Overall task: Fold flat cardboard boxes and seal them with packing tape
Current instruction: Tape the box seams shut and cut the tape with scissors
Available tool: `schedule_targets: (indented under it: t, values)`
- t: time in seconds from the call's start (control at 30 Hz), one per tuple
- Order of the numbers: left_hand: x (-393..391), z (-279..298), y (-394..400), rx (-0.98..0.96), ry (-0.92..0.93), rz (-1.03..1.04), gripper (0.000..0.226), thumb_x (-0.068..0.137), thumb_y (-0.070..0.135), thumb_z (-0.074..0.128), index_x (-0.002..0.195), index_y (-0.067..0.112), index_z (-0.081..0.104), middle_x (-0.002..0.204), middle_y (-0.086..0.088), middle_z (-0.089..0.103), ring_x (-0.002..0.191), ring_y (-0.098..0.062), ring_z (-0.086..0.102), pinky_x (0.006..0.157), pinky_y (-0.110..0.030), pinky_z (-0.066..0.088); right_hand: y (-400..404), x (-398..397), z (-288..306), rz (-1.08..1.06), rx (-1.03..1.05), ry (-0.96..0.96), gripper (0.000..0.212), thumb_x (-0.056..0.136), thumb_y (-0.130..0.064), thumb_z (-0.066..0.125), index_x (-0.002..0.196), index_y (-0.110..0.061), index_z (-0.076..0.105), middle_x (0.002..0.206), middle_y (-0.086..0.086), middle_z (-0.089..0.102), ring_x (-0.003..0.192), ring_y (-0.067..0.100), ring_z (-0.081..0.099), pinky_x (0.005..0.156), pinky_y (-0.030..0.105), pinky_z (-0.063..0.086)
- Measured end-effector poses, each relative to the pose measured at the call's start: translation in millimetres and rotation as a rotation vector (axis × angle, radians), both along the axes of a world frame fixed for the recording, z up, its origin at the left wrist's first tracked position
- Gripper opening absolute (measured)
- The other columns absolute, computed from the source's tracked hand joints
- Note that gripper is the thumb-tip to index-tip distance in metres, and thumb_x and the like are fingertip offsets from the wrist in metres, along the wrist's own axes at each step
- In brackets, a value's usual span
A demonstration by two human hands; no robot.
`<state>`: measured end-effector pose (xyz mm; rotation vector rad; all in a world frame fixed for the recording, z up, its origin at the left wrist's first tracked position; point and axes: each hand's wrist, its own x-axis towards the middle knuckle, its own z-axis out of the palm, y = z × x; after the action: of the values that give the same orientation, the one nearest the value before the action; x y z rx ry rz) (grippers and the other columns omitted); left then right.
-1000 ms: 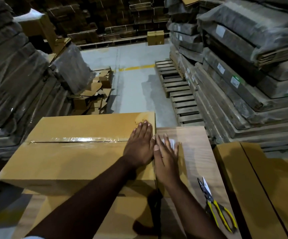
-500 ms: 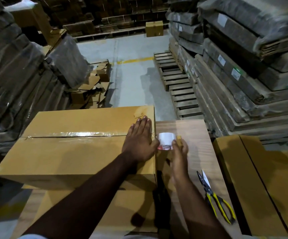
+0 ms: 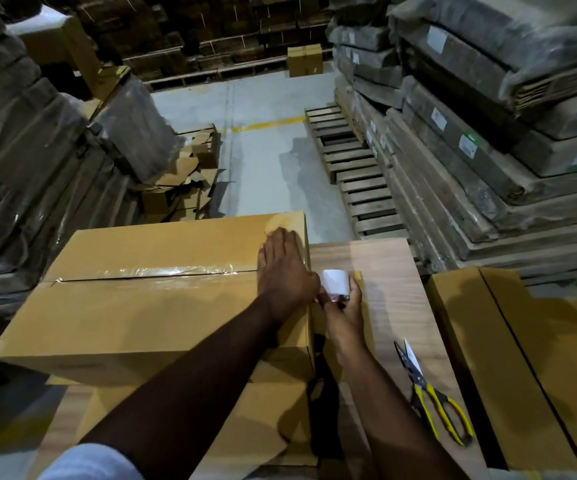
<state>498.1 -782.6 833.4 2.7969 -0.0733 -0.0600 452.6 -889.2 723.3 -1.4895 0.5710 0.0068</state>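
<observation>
In a warehouse aisle walled with wrapped stacks of flat cardboard, I work at the right end of a folded cardboard box that sits on a wooden table, its long top seam already covered with a shiny strip of clear tape. My left hand lies palm down on the box top at that right end, fingers straight and spread toward the far edge, pressing the flaps flat, I judge, so the box cannot slide or spring open while the tape is drawn over the edge. My right hand is just beside it, off the right side of the box and low over the table, fingers curled around a small roll of packing tape; the roll sits in line with the seam, which suggests the strip is being carried down the end wall. Whether tape runs unbroken from the roll to the box I cannot tell. Yellow-handled scissors lie near me on the right of the table, blades pointing away, within easy reach for the cut I expect comes next. Another flat carton waits further right, and more cardboard lies under the box, nearer to me.
</observation>
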Motion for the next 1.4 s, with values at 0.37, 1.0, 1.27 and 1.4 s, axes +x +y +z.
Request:
schedule_targets:
  t: [0.37, 1.0, 1.27, 1.4]
  values:
    - [4.1, -8.1, 22.3, 0.041, 0.008, -0.181, 0.079, 0.101, 0.055, 0.003, 0.166, 0.011, 0.005, 0.174, -0.009, -0.003, 0.160, -0.021, -0.009, 0.129, -0.040, -0.003, 15.9, -25.4, 38.4, 0.436, -0.315, -0.225, 0.062, 0.099, -0.076, 0.013, 0.158, -0.056, 0.012, 0.170, -0.024, -0.001, 0.147, -0.007, -0.035, 0.122, 0.035, -0.023]
    - [5.4, -20.9, 24.5, 0.144, 0.000, -0.169, 0.091, 0.098, 0.070, 0.019, 0.166, 0.014, -0.006, 0.173, -0.005, -0.015, 0.159, -0.020, -0.017, 0.128, -0.040, -0.007, -0.9, -22.3, 21.9, 0.507, -0.790, -0.425, 0.073, 0.106, -0.067, 0.002, 0.162, -0.033, 0.035, 0.172, -0.013, 0.015, 0.160, 0.003, -0.008, 0.130, 0.048, -0.013]
    - [2.0, -1.0, 2.3, 0.116, 0.142, -0.057, 0.097, 0.098, 0.051, 0.046, 0.164, 0.014, -0.015, 0.171, -0.007, -0.023, 0.157, -0.025, -0.024, 0.127, -0.046, -0.014, -14.0, -25.3, 13.5, -0.184, -0.182, -0.288, 0.042, 0.096, -0.042, 0.067, 0.135, -0.029, 0.060, 0.136, -0.004, 0.062, 0.125, 0.015, 0.059, 0.107, 0.044, 0.050]
    - [0.9, 1.8, -4.0, 0.131, 0.170, -0.016, 0.106, 0.093, 0.041, 0.057, 0.163, 0.012, -0.016, 0.171, -0.008, -0.023, 0.157, -0.028, -0.025, 0.127, -0.051, -0.012, -10.3, 5.2, 10.6, -0.009, 0.397, 0.022, 0.077, 0.086, -0.053, 0.074, 0.155, -0.045, 0.039, 0.143, -0.001, 0.062, 0.121, 0.026, 0.067, 0.103, 0.053, 0.056]
